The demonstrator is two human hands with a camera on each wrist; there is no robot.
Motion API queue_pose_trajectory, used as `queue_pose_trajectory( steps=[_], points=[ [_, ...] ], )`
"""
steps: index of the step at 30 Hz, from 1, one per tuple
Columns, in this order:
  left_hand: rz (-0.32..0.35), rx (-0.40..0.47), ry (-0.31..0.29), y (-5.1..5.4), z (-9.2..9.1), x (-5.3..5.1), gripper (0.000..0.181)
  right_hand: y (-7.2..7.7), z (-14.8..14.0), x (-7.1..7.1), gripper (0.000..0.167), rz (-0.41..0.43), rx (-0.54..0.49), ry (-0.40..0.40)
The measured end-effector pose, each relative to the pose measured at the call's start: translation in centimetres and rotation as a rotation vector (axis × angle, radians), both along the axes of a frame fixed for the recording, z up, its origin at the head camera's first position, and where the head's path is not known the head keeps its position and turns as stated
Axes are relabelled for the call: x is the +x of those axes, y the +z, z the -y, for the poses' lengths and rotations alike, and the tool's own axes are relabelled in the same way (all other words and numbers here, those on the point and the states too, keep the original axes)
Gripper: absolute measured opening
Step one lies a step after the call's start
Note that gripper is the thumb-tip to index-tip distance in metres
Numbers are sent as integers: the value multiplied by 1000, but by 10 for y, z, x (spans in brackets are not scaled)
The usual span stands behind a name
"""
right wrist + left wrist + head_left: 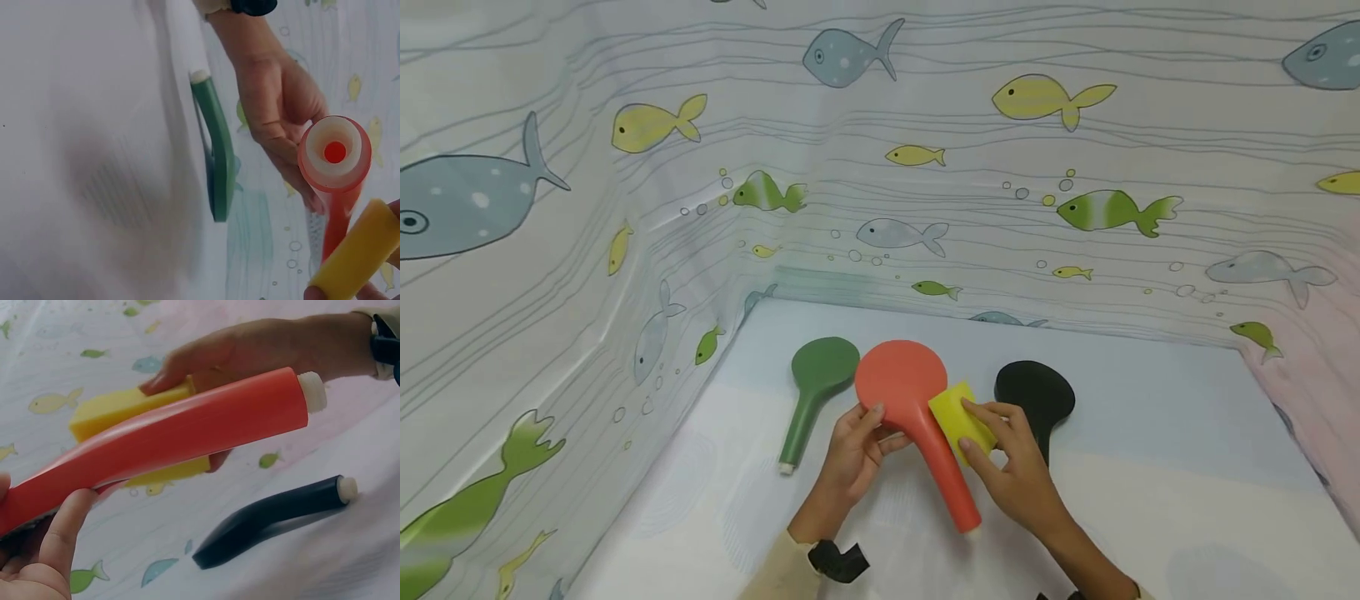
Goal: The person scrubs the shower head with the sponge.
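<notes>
In the head view my left hand [853, 454] grips the red shower head [902, 379] at the lower left of its round face, thumb on top. My right hand [1018, 467] pinches a yellow sponge [961, 421], which lies against the red one's neck on the right. The left wrist view shows the sponge [134, 407] behind the red handle [206, 422], held by the right hand [250, 353]. From the right wrist view, the handle's pale hollow end [334, 150] faces the camera, with the sponge [359, 253] beside it.
A green shower head [808, 400] lies on the white surface left of the red one. A black shower head [1036, 396] lies behind my right hand. Fish-patterned sheeting [970, 192] rises at the back and the left side.
</notes>
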State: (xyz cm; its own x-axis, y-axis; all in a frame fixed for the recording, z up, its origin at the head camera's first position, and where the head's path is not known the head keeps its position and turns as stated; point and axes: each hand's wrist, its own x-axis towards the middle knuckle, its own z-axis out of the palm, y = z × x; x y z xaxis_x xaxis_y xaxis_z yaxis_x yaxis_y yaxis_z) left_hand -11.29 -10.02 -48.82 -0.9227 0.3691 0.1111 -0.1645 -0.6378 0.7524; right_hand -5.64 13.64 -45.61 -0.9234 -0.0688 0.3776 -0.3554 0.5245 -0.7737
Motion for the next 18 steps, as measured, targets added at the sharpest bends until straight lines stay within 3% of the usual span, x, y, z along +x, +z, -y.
queue_pose_trajectory(
  steps=[10,18],
  points=[
    [47,-4,24,-1,-3,-13,43,-4,-10,17,48,51,81,64],
    [83,-35,20,-5,-5,-29,41,-9,-27,36,42,142,51,69]
  ],
)
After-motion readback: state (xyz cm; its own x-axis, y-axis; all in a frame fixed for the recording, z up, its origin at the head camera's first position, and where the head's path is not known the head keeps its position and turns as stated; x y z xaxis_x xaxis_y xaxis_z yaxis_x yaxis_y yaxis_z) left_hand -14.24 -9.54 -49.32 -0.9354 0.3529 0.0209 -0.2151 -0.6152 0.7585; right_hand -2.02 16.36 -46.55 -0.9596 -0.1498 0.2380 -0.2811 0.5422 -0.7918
